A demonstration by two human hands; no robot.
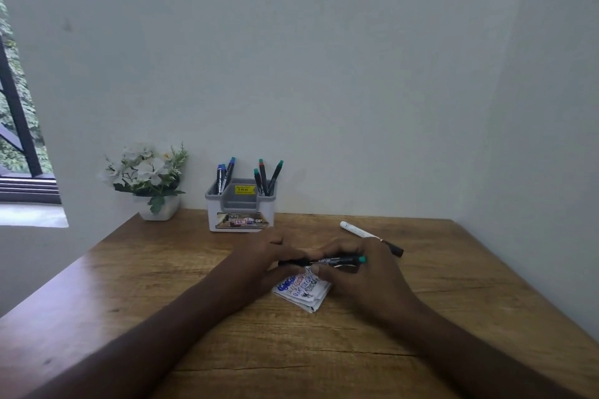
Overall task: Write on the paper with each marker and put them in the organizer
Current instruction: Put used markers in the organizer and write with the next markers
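Over the paper point(303, 291), mid-worktop point(162, 285), both your hands are on one marker point(324, 261). It lies level, long axis running left to right across you, teal end cap out past your right hand point(359, 272), dark end tucked into your left hand point(270, 261). Left fingers are curled round that dark end; right fingers and thumb pinch the barrel nearer the teal end. Looks like a cap job, on or off — I can't tell which from here, the joint is hidden between your hands.

Paper sits just under the marker, folded small, already carrying blue, red and dark scribbles. So several pens have had their turn, I'd say.

Organizer point(240, 204) stands straight ahead against the wall, well apart from your hands, with markers upright in both its left and right pockets. Your left hand is a touch nearer to it.

One more marker, the white one point(369, 236), lies on the worktop beyond your right hand, angled away to the left, dark cap toward you. That's the right hand's pick, being just beside it.

Flower pot point(152, 185) stands left of the organizer, out of the way.
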